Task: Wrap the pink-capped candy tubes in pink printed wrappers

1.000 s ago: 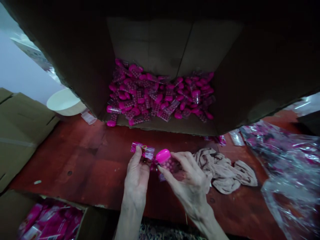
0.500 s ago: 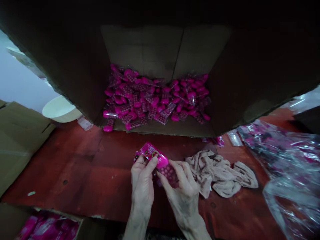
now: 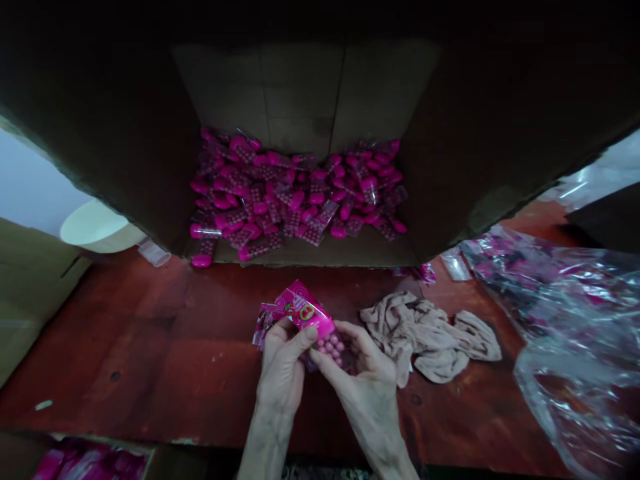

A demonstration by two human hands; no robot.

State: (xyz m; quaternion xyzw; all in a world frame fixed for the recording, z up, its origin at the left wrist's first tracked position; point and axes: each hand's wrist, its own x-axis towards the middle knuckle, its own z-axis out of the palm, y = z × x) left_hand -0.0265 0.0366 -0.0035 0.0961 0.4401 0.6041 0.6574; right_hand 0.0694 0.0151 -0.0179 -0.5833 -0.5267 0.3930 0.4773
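Observation:
A pink printed packet is held between both hands above the red table. My left hand is closed on its lower left side, thumb on the front. Behind those fingers, more pink printed wrappers stick out to the left. My right hand pinches the clear lower part, where round pink balls show through. In front stands a large open cardboard box, with many pink-capped clear packs of balls heaped inside.
A crumpled beige cloth lies right of my hands. Clear plastic bags with pink contents cover the right side. A pale round tub and a clear cup stand left. A lower box of pink packets is at bottom left.
The packet has turned slightly and shows more of its printed front. More wrappers show behind my left fingers, and the balls are clearer. The whole view has shifted a little.

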